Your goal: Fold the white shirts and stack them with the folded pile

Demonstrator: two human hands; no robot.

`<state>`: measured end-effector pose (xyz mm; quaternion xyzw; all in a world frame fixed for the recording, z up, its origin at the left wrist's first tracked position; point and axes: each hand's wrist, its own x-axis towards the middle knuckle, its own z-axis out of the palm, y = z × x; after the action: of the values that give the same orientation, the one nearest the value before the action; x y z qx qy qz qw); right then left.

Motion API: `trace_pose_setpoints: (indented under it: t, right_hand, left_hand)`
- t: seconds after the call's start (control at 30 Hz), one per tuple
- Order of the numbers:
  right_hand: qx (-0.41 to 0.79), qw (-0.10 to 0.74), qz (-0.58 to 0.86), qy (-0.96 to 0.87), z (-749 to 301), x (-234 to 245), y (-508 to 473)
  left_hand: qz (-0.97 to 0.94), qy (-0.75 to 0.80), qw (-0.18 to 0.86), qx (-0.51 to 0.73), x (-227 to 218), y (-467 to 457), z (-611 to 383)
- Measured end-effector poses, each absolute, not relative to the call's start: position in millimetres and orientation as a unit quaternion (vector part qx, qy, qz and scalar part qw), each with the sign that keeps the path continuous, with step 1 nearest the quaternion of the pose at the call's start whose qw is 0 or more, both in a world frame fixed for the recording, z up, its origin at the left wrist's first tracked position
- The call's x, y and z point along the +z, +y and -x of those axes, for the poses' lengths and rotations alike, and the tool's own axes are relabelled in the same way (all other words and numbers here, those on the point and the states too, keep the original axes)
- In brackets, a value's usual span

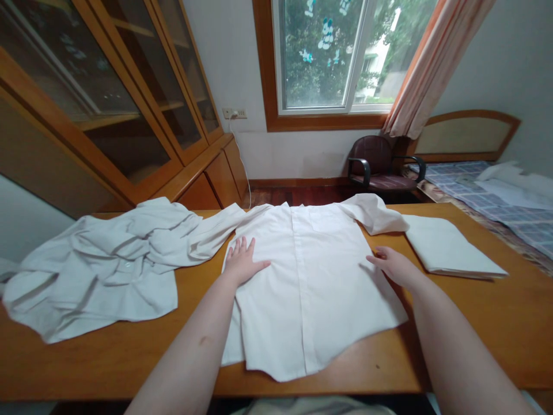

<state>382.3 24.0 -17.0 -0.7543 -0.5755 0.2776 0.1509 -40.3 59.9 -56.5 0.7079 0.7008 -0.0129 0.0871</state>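
A white button-up shirt (pixel 311 282) lies spread flat, front up, on a wooden table (pixel 103 363). My left hand (pixel 242 262) rests flat on the shirt's left edge, fingers stretched out. My right hand (pixel 394 265) lies on the shirt's right edge, fingers extended and pressing the cloth. One sleeve (pixel 375 216) is folded over at the upper right. Neither hand grips anything.
A crumpled pile of white shirts (pixel 108 265) lies at the table's left. A folded white garment (pixel 449 248) sits at the right. Beyond the table stand a wooden cabinet (pixel 129 109), a dark armchair (pixel 380 164), a window with a curtain, and a bed (pixel 496 196).
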Motion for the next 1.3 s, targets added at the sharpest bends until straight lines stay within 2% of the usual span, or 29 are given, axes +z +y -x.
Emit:
trace_pose_setpoints:
  t: [0.07,0.2,0.27,0.33,0.5,0.6,0.67,0.83,0.9,1.1,1.3]
  right_hand:
    - [0.301,0.161,0.766,-0.544,-392,-18,11]
    - [0.461,0.222,0.702,-0.496,-389,-19,-25]
    - [0.506,0.2,0.665,-0.512,-386,-16,-42]
    - [0.513,0.198,0.646,-0.529,-386,-13,-54]
    - [0.528,0.295,0.626,-0.493,-391,-13,-73]
    - [0.552,0.316,0.629,-0.447,-388,-16,-82]
    - [0.532,0.292,0.654,-0.452,-387,-17,-84]
    - [0.304,0.089,0.788,-0.528,-394,-26,-84]
    - [0.271,0.045,0.784,-0.557,-398,-33,-86]
    - [0.231,-0.002,0.788,-0.571,-399,-43,-90]
    - [0.24,-0.023,0.785,-0.571,-397,-35,-88]
  left_hand:
    - [-0.71,0.699,0.086,-0.016,-57,60,40]
    - [-0.709,0.699,0.087,-0.017,-57,60,41]
    - [-0.709,0.7,0.085,-0.017,-57,60,41]
    - [-0.708,0.701,0.084,-0.017,-57,60,41]
    - [-0.706,0.703,0.085,-0.015,-56,58,38]
    - [-0.704,0.705,0.083,-0.012,-54,58,38]
    - [-0.709,0.699,0.091,-0.015,-52,57,40]
    - [-0.737,0.662,0.136,-0.007,-47,55,49]
    - [-0.737,0.662,0.137,0.004,-48,54,51]
    - [-0.717,0.693,0.074,0.004,-44,52,41]
    - [-0.736,0.673,0.07,-0.037,-28,5,30]
